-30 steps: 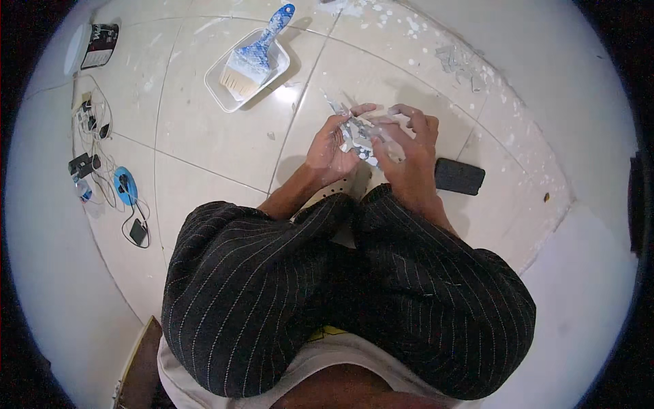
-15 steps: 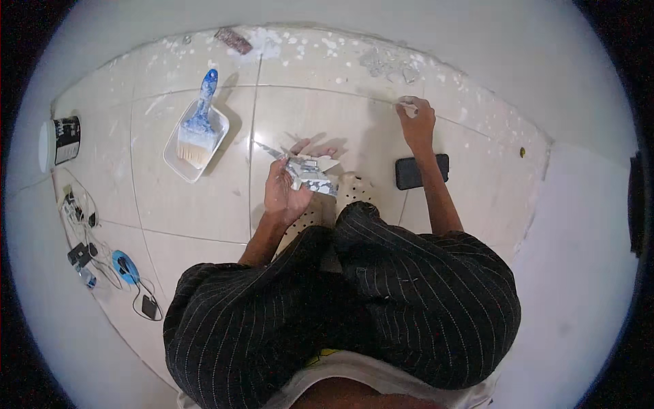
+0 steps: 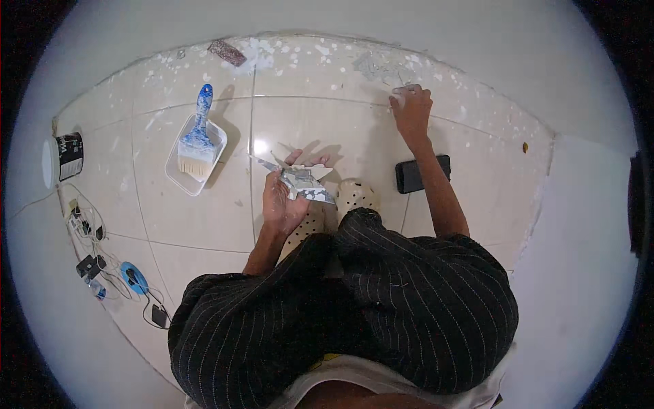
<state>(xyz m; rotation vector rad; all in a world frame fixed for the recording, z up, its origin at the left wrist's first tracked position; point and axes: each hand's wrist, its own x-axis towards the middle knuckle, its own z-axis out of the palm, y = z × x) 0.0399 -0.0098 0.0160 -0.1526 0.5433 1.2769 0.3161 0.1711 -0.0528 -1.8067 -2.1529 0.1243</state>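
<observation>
Head view: right hand (image 3: 411, 112), earlier beside left hand (image 3: 283, 210), now near grey debris (image 3: 373, 67), its grip undeterminable; left grip closed on pale scraps (image 3: 302, 181) above floor (image 3: 197, 221); brush (image 3: 197, 140), one; tray (image 3: 218, 138), one.

Left hand (image 3: 281, 208): scraps (image 3: 310, 183) on it. Ahead and left of it: tray (image 3: 217, 146), brush (image 3: 197, 144) lying in it, handle over far rim. Block (image 3: 227, 52) farther ahead, by wall. Tub (image 3: 70, 157) far left; cables (image 3: 102, 225) left and behind. Right hand (image 3: 411, 114): floor flakes (image 3: 381, 67) just ahead, phone (image 3: 409, 176) behind, partly under forearm.
</observation>
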